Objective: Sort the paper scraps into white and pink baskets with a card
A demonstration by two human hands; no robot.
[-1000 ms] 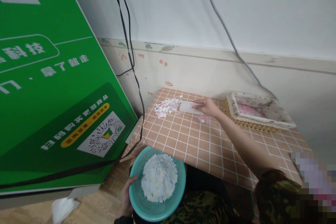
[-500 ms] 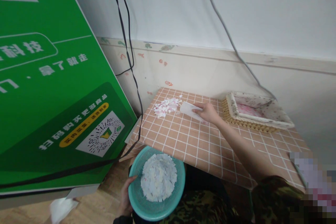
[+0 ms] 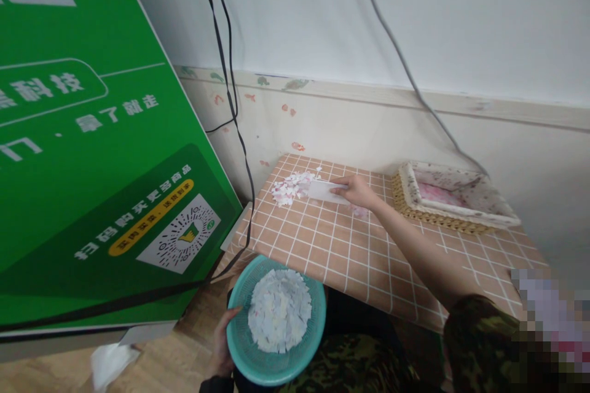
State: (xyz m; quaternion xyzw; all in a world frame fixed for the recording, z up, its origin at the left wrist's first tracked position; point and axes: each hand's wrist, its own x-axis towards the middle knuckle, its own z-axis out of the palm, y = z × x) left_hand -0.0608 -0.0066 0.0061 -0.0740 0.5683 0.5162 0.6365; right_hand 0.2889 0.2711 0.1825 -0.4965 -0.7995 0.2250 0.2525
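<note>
My left hand [image 3: 224,333] grips the left rim of a round teal plastic basket [image 3: 316,344] just below the table's front edge. A heap of white paper scraps [image 3: 279,312] fills the basket's middle. Over the table, my right hand [image 3: 356,190] is closed on a flat white card [image 3: 319,191], held low and pointing left. The card's far end meets a pile of white and pink paper scraps [image 3: 289,189] on the tablecloth. Some pale pink bits [image 3: 358,211] lie just beneath my right hand.
A wicker basket [image 3: 415,215] with a floral cloth lining and something pink inside stands on the checked tablecloth [image 3: 322,239]. At left rises a large green panel [image 3: 152,104]. A black cable [image 3: 244,153] hangs by the table's left end. A white bag-like item [image 3: 110,363] lies on the floor.
My right hand has moved slightly left, pushing the card's end up against the scrap pile. My left hand and the teal basket have stayed in place.
</note>
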